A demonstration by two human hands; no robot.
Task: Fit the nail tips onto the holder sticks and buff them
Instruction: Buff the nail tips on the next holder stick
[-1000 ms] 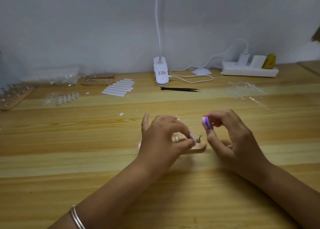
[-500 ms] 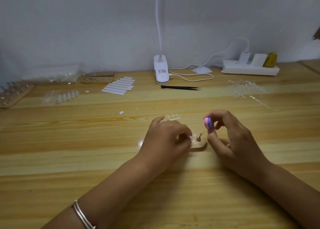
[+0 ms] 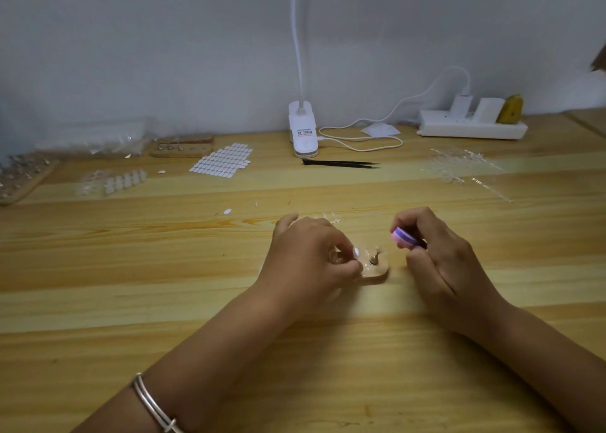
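A small, pale, translucent oval nail tip (image 3: 355, 253) shows at the fingertips of the left hand (image 3: 308, 257), over a low, rounded light-wood holder base (image 3: 377, 273). Just to its right, a short metal-capped holder stick (image 3: 373, 258) stands in that base. The base lies on the pale wooden plank table (image 3: 196, 301), between the two hands. The left hand covers the base's left part, its thumb and curled forefinger pinching the nail tip. The right hand (image 3: 442, 262) is just right of the base, fingers curled round a small pink and purple buffer block (image 3: 404, 237), with the block's end turned toward the stick and near it. A silver bangle (image 3: 154, 403) circles the left wrist.
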